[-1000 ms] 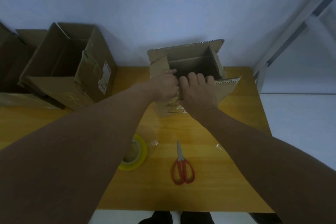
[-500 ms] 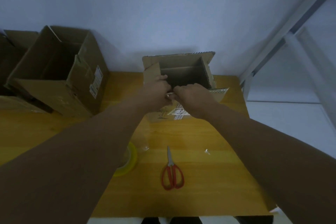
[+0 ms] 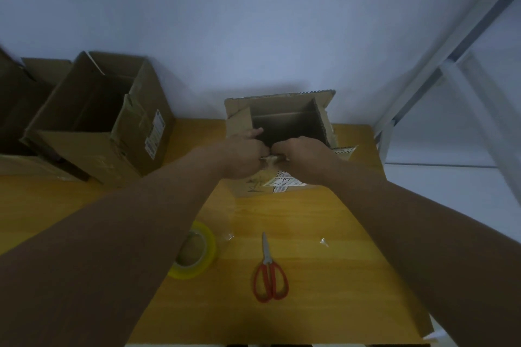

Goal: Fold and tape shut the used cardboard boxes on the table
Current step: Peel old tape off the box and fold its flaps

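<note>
Item: open box (image 3: 284,103), brown cardboard, stood at the far edge of the table (image 3: 324,222) against the wall, top flaps up, a printed label on its near face. My left hand (image 3: 243,156) gripped the near rim, fingers curled over it, one fingertip reaching along the left flap. My right hand (image 3: 303,155) gripped the same rim just beside it, fingers curled and pressed together; the two hands nearly touched, with a pale scrap showing between them that I could not identify. Item: tape roll (image 3: 201,255), yellow, lay flat near the table's front, partly under my left forearm. Item: scissors (image 3: 269,276), red handles, closed, lay right of the roll with blades pointing to the box. Item: big box (image 3: 112,132), open, label on its side, stood at the left, well apart from the first.
</note>
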